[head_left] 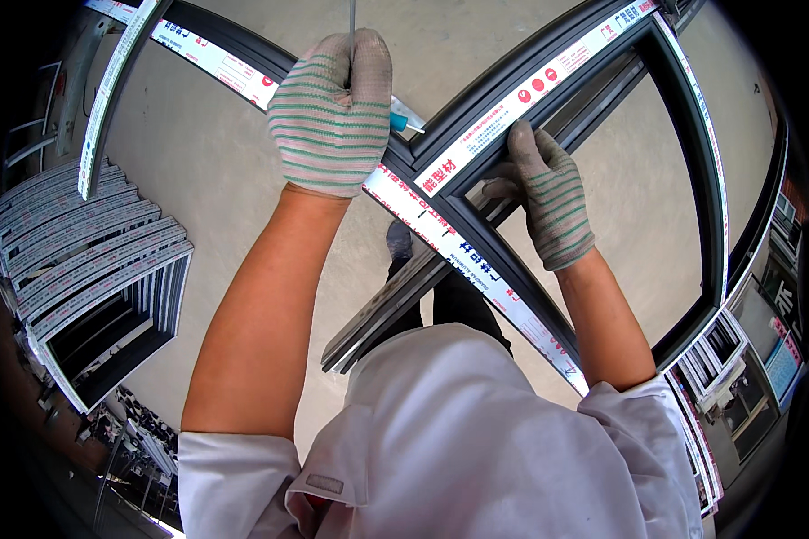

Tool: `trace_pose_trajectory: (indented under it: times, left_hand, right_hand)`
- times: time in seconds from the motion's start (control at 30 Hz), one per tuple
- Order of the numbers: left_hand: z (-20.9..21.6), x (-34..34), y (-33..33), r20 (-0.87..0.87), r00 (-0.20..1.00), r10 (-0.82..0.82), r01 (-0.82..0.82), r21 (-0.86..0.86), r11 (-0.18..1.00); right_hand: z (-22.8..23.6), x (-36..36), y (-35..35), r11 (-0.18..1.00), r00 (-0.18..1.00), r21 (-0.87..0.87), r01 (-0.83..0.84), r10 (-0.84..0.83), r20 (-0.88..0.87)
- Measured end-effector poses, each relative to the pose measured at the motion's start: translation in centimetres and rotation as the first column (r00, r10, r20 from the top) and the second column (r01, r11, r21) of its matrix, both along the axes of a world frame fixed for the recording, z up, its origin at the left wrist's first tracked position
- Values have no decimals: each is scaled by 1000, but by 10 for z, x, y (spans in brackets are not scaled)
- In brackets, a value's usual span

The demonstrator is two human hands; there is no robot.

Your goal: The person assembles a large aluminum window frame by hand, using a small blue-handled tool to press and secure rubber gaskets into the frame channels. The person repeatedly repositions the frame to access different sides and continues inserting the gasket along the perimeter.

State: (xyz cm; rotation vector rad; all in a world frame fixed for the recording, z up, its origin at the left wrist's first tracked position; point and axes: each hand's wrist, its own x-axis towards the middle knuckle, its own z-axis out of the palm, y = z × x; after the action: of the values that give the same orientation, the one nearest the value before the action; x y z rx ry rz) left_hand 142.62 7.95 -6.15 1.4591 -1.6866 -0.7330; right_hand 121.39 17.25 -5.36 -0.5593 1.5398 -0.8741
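Note:
A black window frame (512, 278) with printed white and red protective film lies tilted in front of me, its bars meeting in a T joint. My left hand (333, 117), in a striped knit glove, is closed above this joint. A thin grey rod (352, 16) rises from the fist, and a blue piece with a pale tip (404, 123) shows beside it near the joint; the rest of what it grips is hidden. My right hand (548, 189), gloved alike, grips the slanting frame bar just right of the joint, thumb on its inner edge and fingers curled into the opening.
Finished-looking frames (99, 260) stand stacked at the left. A film-covered bar (117, 99) rises at the upper left. Grey support rails (386, 305) run beneath the frame, by my legs. More frames (715, 346) stand at the far right, over a concrete floor (234, 234).

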Motion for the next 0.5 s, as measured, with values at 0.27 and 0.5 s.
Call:
trace_pose_trajectory:
  times: [0.27, 0.5]
  left_hand:
    - [-15, 2, -7, -62, 998, 16, -28, -198, 980]
    - [-6, 5, -1, 42, 999, -22, 23, -24, 999]
  right_hand:
    - [-11, 2, -1, 999, 991, -21, 45, -41, 126]
    - [-2, -1, -4, 999, 999, 32, -4, 2, 44]
